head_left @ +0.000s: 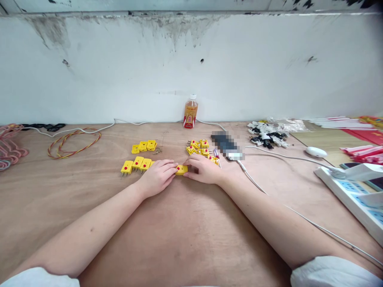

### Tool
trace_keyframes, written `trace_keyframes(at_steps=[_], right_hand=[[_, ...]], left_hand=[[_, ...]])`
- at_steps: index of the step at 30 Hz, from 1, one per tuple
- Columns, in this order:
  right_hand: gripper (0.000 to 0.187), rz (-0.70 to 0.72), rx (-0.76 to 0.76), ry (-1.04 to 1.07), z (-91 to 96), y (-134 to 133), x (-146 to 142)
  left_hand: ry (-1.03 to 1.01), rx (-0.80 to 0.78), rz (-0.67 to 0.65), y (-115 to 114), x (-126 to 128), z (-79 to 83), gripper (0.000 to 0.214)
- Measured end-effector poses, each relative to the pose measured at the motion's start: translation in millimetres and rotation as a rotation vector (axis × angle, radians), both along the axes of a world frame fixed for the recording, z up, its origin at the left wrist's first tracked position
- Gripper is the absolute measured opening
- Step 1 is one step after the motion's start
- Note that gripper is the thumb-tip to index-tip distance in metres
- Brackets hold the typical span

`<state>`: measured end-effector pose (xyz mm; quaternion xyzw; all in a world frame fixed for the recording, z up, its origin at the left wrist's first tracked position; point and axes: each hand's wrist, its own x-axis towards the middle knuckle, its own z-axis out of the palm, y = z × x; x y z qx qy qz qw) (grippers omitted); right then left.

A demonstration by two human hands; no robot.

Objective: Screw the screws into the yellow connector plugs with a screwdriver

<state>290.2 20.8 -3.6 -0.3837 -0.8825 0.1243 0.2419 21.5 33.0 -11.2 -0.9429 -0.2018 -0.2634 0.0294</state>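
Note:
Between my two hands, low over the wooden table, is a yellow plug (181, 170) with a red dot on its face. My right hand (204, 169) pinches its right end between thumb and fingers. The fingers of my left hand (160, 176) are closed at its left end. Just left of that hand, a row of yellow plugs (127, 168) with red dots and metal pins lies partly hidden behind it. Yellow plug covers (143, 146) and small screws (158, 151) lie behind. More plug halves (197, 148) and a screwdriver (216, 153) lie beyond my right hand.
A drink bottle (190, 111) stands against the wall. To the right lie a phone (224, 143) on a white cable, black and white plugs (267, 134), a white mouse-like object (316, 152) and a power strip (353, 195). Twisted red-yellow wire (73, 144) lies left.

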Motion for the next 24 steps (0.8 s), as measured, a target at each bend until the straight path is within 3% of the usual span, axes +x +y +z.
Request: trace_keyframes(at_steps=[7,11,20,22,24], right_hand=[[0.022,-0.062,-0.108,0.041,-0.1,1.5,-5.9],[0.022,-0.069,-0.090,0.073,-3.4,1.6,-5.7],[0.031,-0.045,0.134,-0.075,-6.3,-3.5,-17.6],[0.034,-0.118,0.154,-0.112,-4.6,-5.3,-20.4],[0.037,-0.300,0.181,-0.121,-3.7,-5.9,-22.2]], left_hand=[[0.043,-0.095,0.019,-4.9,3.6,5.6,0.019],[0.051,-0.096,0.041,-7.9,7.6,7.0,0.017],[0.117,0.159,0.088,-12.5,7.3,12.4,0.021],[0.127,0.197,0.125,-15.2,9.4,12.8,0.023],[0.133,0.231,0.184,-17.4,11.6,12.8,0.025]])
